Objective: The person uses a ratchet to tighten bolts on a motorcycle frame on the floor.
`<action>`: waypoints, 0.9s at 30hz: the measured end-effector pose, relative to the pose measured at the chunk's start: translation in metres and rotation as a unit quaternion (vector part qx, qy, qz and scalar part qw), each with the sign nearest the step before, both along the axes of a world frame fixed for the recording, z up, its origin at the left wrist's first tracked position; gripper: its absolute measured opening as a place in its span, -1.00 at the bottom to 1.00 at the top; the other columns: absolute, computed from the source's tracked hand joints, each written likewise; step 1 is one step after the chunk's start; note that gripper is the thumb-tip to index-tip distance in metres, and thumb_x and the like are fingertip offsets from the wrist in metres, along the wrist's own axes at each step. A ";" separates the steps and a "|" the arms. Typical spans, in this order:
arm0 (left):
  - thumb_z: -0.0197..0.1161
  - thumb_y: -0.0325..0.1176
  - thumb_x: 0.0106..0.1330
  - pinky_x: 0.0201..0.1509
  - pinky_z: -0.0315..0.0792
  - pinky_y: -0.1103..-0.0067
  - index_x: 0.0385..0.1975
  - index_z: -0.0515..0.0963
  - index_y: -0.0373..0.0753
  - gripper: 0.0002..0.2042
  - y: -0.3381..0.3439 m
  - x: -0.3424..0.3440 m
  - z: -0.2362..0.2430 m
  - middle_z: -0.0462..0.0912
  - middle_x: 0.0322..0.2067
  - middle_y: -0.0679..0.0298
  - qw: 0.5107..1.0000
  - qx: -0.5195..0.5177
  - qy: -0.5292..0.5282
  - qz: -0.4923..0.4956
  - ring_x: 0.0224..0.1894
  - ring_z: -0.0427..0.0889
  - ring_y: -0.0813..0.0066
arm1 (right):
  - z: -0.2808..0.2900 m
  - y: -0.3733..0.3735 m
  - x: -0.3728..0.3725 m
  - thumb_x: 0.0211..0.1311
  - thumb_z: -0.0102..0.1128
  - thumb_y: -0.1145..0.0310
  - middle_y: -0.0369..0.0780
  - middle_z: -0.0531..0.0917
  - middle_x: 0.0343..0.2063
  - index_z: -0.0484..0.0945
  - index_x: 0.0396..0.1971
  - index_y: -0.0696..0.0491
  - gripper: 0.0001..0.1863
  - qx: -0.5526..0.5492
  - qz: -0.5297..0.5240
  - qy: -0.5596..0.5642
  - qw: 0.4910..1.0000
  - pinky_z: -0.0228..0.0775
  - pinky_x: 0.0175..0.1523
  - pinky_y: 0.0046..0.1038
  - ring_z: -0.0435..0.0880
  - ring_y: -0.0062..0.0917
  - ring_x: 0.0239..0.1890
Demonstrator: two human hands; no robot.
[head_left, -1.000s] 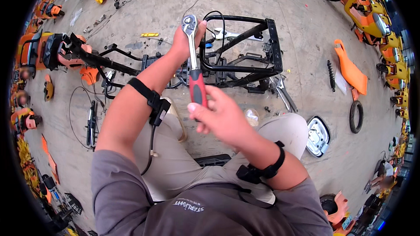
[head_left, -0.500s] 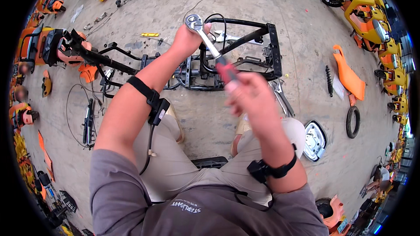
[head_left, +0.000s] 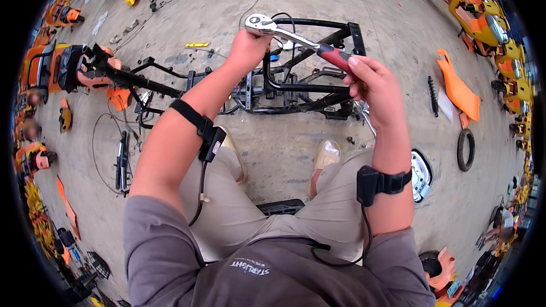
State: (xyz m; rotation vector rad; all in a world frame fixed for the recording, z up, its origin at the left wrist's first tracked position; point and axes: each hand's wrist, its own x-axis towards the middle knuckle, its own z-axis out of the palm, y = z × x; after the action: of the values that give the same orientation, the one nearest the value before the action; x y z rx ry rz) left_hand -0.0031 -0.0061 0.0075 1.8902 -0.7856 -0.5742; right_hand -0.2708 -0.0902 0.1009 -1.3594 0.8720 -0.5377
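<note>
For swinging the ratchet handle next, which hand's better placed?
Right, likely: the right hand holds the red handle near its end, giving leverage. The left hand is at the ratchet head, its grip partly hidden.

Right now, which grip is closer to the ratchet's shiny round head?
Left. The left grip is close to the round head, just below it in the picture; the right grip is at the far end, on the red handle.
</note>
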 end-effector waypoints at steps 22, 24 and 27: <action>0.28 -0.26 0.43 -0.25 0.45 0.57 -0.18 0.61 -0.30 -0.79 0.003 0.006 -0.008 0.62 -0.49 0.36 0.996 -0.072 0.053 -0.011 -0.42 0.57 0.60 | -0.005 0.021 0.001 0.34 0.31 0.25 -0.30 0.61 -0.51 0.54 -0.11 0.16 -0.70 -0.035 -0.060 -0.022 0.997 0.34 -0.49 -0.65 0.49 -0.75 -0.59; 0.31 -0.24 0.39 -0.25 0.45 0.58 -0.19 0.62 -0.29 -0.78 0.006 0.005 -0.005 0.64 -0.46 0.36 0.998 -0.050 0.005 0.029 -0.40 0.57 0.61 | 0.000 0.051 -0.003 0.34 0.31 0.26 -0.27 0.62 -0.49 0.50 -0.11 0.15 -0.69 0.001 0.000 -0.013 1.000 0.37 -0.49 -0.63 0.53 -0.72 -0.56; 0.30 -0.11 0.39 -0.26 0.44 0.55 -0.20 0.62 -0.30 -0.68 0.005 -0.006 0.007 0.67 -0.48 0.31 0.998 -0.039 -0.043 0.008 -0.39 0.57 0.60 | -0.001 0.115 0.000 0.34 0.30 0.32 -0.20 0.63 -0.31 0.29 0.14 0.17 -0.50 0.089 0.097 -0.036 0.991 0.45 -0.43 -0.54 0.56 -0.66 -0.45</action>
State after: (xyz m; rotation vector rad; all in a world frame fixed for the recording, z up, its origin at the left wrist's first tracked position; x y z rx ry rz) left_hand -0.0088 -0.0016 0.0142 1.8581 -0.8356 -0.4482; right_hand -0.2705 0.0244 0.0995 -1.2393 0.7032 -0.3474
